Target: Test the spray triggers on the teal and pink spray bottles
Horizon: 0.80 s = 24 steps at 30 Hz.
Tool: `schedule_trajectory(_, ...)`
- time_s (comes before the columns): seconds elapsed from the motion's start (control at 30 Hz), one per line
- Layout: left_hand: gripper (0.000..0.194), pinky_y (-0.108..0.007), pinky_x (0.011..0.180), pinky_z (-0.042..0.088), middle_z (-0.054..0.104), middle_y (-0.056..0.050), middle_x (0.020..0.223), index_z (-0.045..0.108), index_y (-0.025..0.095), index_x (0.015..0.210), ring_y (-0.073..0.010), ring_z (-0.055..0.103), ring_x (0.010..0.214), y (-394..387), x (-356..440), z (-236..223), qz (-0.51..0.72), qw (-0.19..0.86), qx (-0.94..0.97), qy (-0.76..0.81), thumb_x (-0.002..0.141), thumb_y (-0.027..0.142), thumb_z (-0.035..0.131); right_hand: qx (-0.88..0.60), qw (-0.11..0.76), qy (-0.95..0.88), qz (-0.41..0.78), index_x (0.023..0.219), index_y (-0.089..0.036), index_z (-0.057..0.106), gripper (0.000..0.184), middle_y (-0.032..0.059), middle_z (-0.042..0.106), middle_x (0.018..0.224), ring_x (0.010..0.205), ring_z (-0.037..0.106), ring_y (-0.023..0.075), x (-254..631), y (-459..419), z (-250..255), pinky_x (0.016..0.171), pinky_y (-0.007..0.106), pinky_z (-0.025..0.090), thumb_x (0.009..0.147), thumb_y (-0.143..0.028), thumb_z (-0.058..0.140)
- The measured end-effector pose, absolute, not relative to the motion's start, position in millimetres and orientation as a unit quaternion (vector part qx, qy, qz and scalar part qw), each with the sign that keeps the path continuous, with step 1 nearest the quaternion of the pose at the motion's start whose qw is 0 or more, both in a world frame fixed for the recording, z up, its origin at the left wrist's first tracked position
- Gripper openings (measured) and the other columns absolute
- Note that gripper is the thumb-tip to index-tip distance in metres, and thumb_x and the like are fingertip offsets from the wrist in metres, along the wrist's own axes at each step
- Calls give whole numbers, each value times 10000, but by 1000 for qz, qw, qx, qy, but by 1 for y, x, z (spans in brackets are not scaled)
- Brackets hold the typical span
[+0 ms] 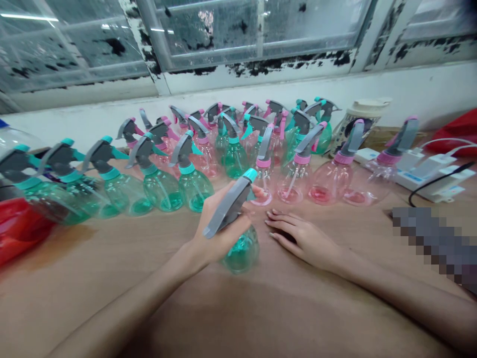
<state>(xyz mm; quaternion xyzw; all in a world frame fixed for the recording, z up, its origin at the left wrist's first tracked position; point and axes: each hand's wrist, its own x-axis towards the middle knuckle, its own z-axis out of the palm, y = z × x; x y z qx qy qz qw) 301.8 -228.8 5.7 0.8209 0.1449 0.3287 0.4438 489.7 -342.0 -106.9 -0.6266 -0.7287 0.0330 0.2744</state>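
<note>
My left hand (pixel 218 226) is wrapped round the neck of a green spray bottle (pixel 242 251) with a grey trigger head and teal nozzle. The bottle is near the middle of the table, slightly blurred; whether its base touches the wood I cannot tell. Just to its right, my right hand (pixel 298 233) lies palm down on the table with its fingers stretched out, holding nothing. Beyond the hands stand green spray bottles (pixel 196 191) in a row on the left and pink spray bottles (pixel 330 181) in a row on the right.
More pink and green bottles crowd behind, against the white wall (pixel 93 117) below the windows. A patterned container (pixel 357 124) stands at the back right, near a white power strip (pixel 432 174) with cables. A red plastic bag (pixel 22 228) lies at the left edge of the wooden table (pixel 261 318).
</note>
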Motion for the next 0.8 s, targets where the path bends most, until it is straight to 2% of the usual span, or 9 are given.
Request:
schedule_trajectory(0.07,286,-287,628,500,693,-26,931,639,210,991,-143,610,643,-230,302,6,328,447,819,149,720,176,554,-628,271,-729,32,1282,-207,612,346,91,633,1326,1301,517,256,490,-342,-107,1075,485,444,981,-291,464)
schedule_trajectory(0.17,297,-281,552,463,659,-2,776,647,206,1010,-122,532,520,-231,302,6,326,429,825,168,734,196,541,-629,268,-729,30,1277,-192,615,347,96,631,1328,1303,515,256,490,-342,-107,1078,484,442,983,-290,459)
schedule_trajectory(0.27,298,-283,534,449,588,19,656,657,210,1015,-135,518,514,-232,301,5,328,416,830,174,742,213,538,-625,280,-728,31,1275,-217,621,342,92,639,1317,1289,530,260,490,-342,-107,1065,493,453,979,-293,468)
schedule_trajectory(0.53,300,-293,550,467,569,29,650,667,232,1034,-117,455,467,-232,301,5,327,421,828,173,758,220,551,-627,283,-725,32,1278,-229,621,343,86,643,1312,1288,531,258,489,-342,-107,1070,492,449,976,-299,473)
schedule_trajectory(0.8,303,-305,633,500,652,-4,773,663,208,1041,-132,534,559,-232,301,6,327,430,825,166,757,210,557,-626,280,-728,29,1271,-223,624,337,86,645,1310,1285,534,254,489,-342,-106,1069,484,452,976,-287,473)
